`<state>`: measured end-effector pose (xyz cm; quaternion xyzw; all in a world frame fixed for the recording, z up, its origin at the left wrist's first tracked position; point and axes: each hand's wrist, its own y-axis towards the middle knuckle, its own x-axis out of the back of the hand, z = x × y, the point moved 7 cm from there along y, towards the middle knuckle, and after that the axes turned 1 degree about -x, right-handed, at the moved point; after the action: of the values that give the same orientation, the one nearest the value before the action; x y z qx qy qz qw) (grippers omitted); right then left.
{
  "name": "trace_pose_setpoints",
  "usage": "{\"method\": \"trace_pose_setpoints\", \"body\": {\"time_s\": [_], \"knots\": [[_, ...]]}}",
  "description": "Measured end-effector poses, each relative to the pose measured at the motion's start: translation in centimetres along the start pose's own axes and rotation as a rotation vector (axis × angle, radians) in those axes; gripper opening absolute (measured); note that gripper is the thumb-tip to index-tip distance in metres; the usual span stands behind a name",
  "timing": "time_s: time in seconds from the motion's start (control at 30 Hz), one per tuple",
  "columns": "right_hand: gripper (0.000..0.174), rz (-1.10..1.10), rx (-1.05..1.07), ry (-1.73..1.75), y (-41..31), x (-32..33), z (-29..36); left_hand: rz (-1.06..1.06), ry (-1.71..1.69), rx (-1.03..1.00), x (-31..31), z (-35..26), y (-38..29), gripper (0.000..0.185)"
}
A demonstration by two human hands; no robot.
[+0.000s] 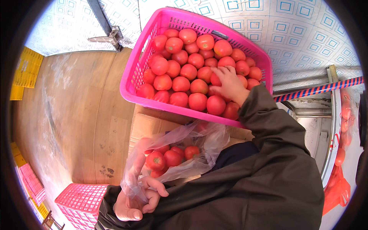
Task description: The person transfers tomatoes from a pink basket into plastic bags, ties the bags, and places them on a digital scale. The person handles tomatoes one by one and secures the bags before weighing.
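Note:
A pink plastic basket (184,110) full of red tomatoes (188,72) stands in front of me. Inside it, near the right side, my right hand (231,84) curves its thumb and fingers around a tomato (215,79). Below the basket, a thin clear plastic bag (189,171) hangs with its mouth spread and several red tomatoes (173,158) in it. My left hand (141,195) holds the bag's near left edge, the film draped over the raised index finger.
Under the basket and bag is cardboard (143,123). At lower left stands a pink lattice crate (82,198); yellow crates (27,67) line the left rim. A striped pole (319,89) juts in from the right. Bagged tomatoes (339,156) and a red bag (336,191) are at far right.

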<state>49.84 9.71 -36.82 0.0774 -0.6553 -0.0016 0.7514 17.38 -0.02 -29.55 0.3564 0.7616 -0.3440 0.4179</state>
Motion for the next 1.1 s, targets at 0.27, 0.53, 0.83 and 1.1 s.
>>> {"method": "trace_pose_setpoints", "body": {"time_s": [0.27,0.53,0.83,1.1], "knots": [[0.034,-0.133,-0.221,0.110,-0.6,-2.1,-5.0,-0.070,0.010,-0.013,0.3,0.1,0.4,0.111],[0.057,0.319,-0.678,0.112,1.2,0.4,-11.8,-0.081,0.035,0.012,0.3,0.3,0.9,0.112],[0.060,0.645,-0.704,-0.160,3.3,-4.9,-10.2,-0.074,0.043,0.001,-0.1,0.6,0.8,0.110],[0.070,0.420,-0.506,0.075,3.0,-2.2,-12.0,-0.075,0.054,0.014,-0.1,0.6,-1.2,0.110]]}}
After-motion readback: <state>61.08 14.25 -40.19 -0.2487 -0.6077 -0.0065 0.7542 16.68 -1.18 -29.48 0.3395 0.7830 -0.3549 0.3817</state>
